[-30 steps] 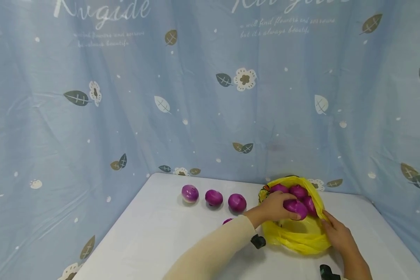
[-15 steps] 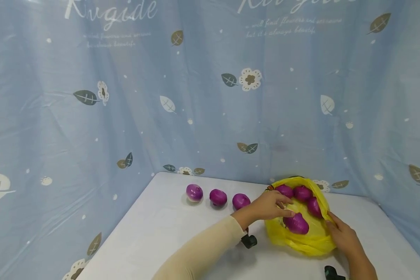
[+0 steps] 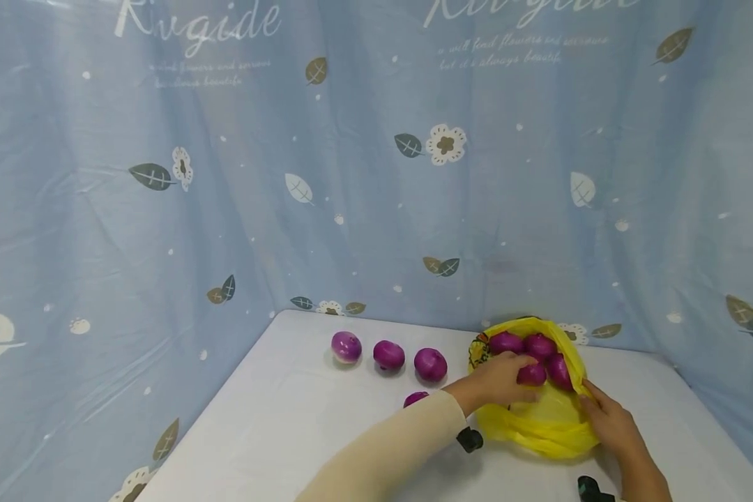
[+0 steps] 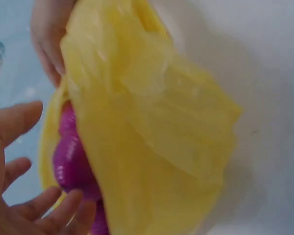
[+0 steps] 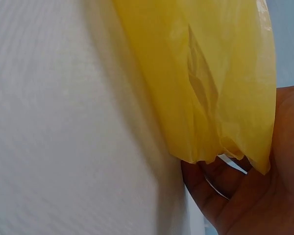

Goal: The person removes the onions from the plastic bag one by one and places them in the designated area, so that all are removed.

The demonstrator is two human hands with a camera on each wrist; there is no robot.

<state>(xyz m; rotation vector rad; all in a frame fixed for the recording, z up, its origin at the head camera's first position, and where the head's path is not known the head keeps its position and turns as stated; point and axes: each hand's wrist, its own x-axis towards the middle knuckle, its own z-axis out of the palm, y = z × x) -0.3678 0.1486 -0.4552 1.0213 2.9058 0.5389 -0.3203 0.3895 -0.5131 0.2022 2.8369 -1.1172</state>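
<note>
A yellow plastic bag (image 3: 549,443) stands on the table with its mouth spread, several purple onions inside. My left hand (image 3: 500,382) reaches over the bag's left rim, its fingers beside the nearest onion (image 3: 531,374). In the left wrist view, the fingers (image 4: 59,208) are spread loosely and the fingertips lie at or near an onion (image 4: 76,164); contact is hard to tell. On the other side, my right hand (image 3: 611,422) pinches the bag's right rim between thumb and fingers. In the right wrist view the bag (image 5: 210,88) covers part of that hand's fingers.
Left of the bag, three onions stand in a row: one (image 3: 346,347), a second (image 3: 389,355) and a third (image 3: 430,365). Another onion (image 3: 415,399) is partly hidden behind my left sleeve (image 3: 392,443). A patterned blue curtain (image 3: 351,174) hangs behind the white table (image 3: 257,432).
My left hand has let go of an onion inside the bag. That onion now lies farther back, against the others, with the left hand moved in beside it. The right hand keeps its hold.
</note>
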